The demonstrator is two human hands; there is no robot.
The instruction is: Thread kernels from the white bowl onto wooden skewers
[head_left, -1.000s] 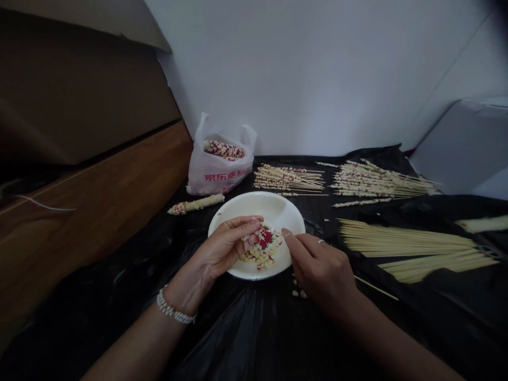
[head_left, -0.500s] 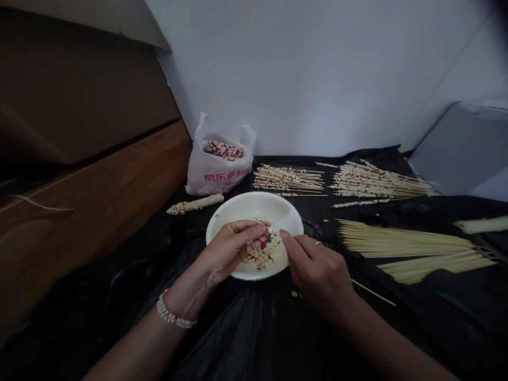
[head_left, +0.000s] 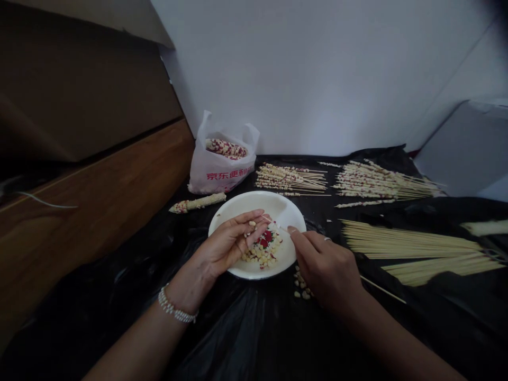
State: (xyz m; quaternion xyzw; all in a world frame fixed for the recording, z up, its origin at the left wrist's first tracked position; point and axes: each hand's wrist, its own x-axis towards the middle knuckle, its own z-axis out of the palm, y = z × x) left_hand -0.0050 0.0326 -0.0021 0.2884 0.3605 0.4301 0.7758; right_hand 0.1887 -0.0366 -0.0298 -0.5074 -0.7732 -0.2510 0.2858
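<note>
The right hand point(head_left: 327, 267) has lifted its skewer point(head_left: 273, 223); its tip now meets a corn kernel point(head_left: 251, 224) pinched in the left hand's point(head_left: 226, 246) fingers above the plate point(head_left: 242, 203).

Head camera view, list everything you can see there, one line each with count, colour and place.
Plate: one, white, centre.
Kernels: heap, yellow and red, in plate.
Spilled kernels: few, yellow, beside plate.
Cob: one, pale, left of plate.
Bag: one, white, behind plate, holds cobs.
Loaded skewers: two piles, far side.
Bare skewers: pile, tan, right.
Sheet: black, beneath everything.
Left hand: pinching kernels.
Right hand: holding a skewer.
</note>
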